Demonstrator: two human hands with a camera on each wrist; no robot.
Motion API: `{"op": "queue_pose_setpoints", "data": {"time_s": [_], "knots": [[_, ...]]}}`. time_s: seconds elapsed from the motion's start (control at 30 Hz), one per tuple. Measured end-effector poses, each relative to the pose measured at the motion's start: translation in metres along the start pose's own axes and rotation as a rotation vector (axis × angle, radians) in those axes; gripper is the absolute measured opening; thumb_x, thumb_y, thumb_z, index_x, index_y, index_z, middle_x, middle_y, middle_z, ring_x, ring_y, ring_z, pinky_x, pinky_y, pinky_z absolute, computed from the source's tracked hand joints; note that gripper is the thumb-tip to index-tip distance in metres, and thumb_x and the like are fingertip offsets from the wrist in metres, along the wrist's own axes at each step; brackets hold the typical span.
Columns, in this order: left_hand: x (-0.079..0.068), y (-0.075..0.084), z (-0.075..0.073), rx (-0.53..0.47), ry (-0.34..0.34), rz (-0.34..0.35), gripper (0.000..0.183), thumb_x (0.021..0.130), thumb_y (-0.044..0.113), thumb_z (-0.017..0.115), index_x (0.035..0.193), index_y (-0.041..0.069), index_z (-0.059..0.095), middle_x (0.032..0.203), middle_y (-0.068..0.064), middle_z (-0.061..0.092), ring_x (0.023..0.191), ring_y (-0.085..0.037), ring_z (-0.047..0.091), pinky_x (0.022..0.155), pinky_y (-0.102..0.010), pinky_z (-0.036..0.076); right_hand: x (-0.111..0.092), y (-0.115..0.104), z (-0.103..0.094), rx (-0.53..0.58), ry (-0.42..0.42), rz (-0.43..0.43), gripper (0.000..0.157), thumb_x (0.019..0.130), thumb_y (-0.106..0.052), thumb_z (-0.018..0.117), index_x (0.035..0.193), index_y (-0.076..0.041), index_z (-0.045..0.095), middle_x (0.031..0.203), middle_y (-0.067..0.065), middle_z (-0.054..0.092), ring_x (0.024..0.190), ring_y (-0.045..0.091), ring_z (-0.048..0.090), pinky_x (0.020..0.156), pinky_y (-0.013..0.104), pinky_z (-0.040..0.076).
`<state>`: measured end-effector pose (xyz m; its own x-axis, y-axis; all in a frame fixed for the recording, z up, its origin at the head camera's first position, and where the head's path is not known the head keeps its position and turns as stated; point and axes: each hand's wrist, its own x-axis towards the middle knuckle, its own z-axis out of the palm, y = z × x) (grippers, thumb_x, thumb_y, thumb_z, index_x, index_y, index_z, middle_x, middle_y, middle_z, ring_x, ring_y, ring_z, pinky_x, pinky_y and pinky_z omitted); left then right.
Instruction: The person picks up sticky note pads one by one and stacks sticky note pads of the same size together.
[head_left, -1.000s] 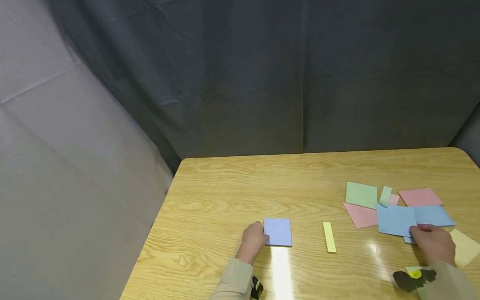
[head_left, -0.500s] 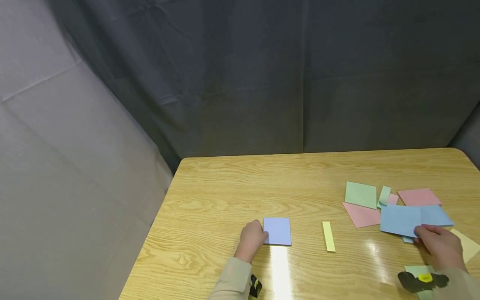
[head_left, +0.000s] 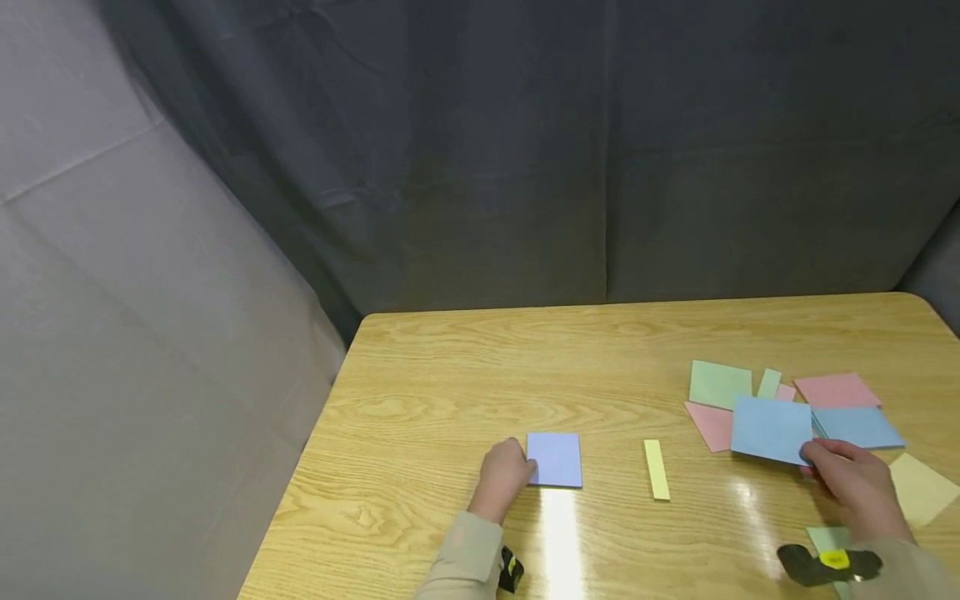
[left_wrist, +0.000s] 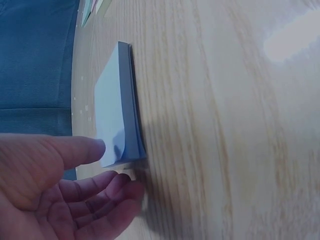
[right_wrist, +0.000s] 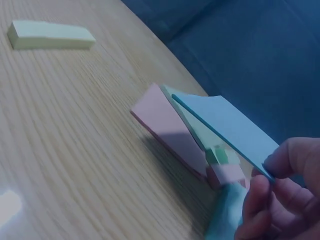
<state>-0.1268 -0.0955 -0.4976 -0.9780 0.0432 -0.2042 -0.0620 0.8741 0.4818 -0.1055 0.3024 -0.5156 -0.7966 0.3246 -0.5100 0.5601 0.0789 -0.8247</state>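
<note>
In the head view my left hand is at the left edge of a lavender sticky note pad lying on the table. The left wrist view has the thumb over the near corner of this pad, with the fingers curled by its edge. My right hand pinches a thin blue sticky note pad by its near right corner. In the right wrist view that blue pad is tilted above a pile, held between thumb and fingertips.
Around the right hand lie green and pink pads, a second blue pad and a pale yellow one. A narrow yellow pad lies between the hands. Dark cloth hangs behind the table.
My right hand has moved the blue sticky note pad to the left and up, uncovering more of the blue pad behind it. The left hand and lavender pad have stayed in place.
</note>
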Motion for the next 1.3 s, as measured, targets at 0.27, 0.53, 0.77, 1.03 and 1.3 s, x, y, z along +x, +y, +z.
{"op": "queue_pose_setpoints", "data": {"time_s": [0.27, 0.53, 0.77, 1.03, 1.3], "knots": [[-0.001, -0.001, 0.000, -0.017, 0.003, 0.012, 0.048, 0.079, 0.005, 0.059, 0.045, 0.015, 0.027, 0.038, 0.009, 0.018, 0.034, -0.005, 0.017, 0.033, -0.018, 0.017, -0.020, -0.012, 0.027, 0.023, -0.104, -0.048, 0.048, 0.087, -0.021, 0.050, 0.120, 0.012, 0.037, 0.070, -0.012, 0.052, 0.061, 0.003, 0.052, 0.056, 0.024, 0.046], [-0.001, -0.002, 0.001, -0.006, -0.004, 0.000, 0.047, 0.078, 0.006, 0.060, 0.045, 0.014, 0.028, 0.038, 0.009, 0.019, 0.035, -0.006, 0.018, 0.034, -0.018, 0.017, -0.026, -0.016, 0.061, -0.053, -0.121, -0.130, 0.042, 0.086, -0.017, 0.050, 0.114, 0.012, 0.039, 0.072, -0.005, 0.050, 0.059, 0.006, 0.050, 0.055, 0.025, 0.044], [-0.002, -0.002, 0.000, -0.020, -0.029, -0.018, 0.046, 0.079, 0.006, 0.059, 0.045, 0.014, 0.029, 0.038, 0.008, 0.020, 0.034, -0.006, 0.018, 0.034, -0.018, 0.018, -0.027, -0.018, 0.087, -0.080, -0.112, -0.147, 0.047, 0.083, -0.017, 0.052, 0.117, 0.013, 0.040, 0.078, 0.000, 0.052, 0.060, 0.007, 0.051, 0.055, 0.024, 0.045], [-0.001, -0.001, 0.002, -0.050, -0.044, -0.024, 0.046, 0.079, 0.005, 0.059, 0.044, 0.015, 0.029, 0.038, 0.008, 0.019, 0.034, -0.006, 0.017, 0.034, -0.019, 0.017, -0.033, -0.024, 0.106, -0.099, -0.138, -0.151, 0.043, 0.083, -0.016, 0.052, 0.114, 0.011, 0.043, 0.085, 0.005, 0.052, 0.064, 0.009, 0.050, 0.056, 0.024, 0.043], [0.001, -0.005, 0.007, -0.070, -0.035, -0.028, 0.044, 0.079, 0.004, 0.058, 0.046, 0.014, 0.030, 0.038, 0.008, 0.021, 0.035, -0.007, 0.019, 0.034, -0.020, 0.018, -0.039, -0.026, 0.124, -0.086, -0.171, -0.154, 0.042, 0.081, -0.014, 0.053, 0.113, 0.011, 0.044, 0.086, 0.008, 0.054, 0.066, 0.012, 0.051, 0.057, 0.024, 0.044]]}}
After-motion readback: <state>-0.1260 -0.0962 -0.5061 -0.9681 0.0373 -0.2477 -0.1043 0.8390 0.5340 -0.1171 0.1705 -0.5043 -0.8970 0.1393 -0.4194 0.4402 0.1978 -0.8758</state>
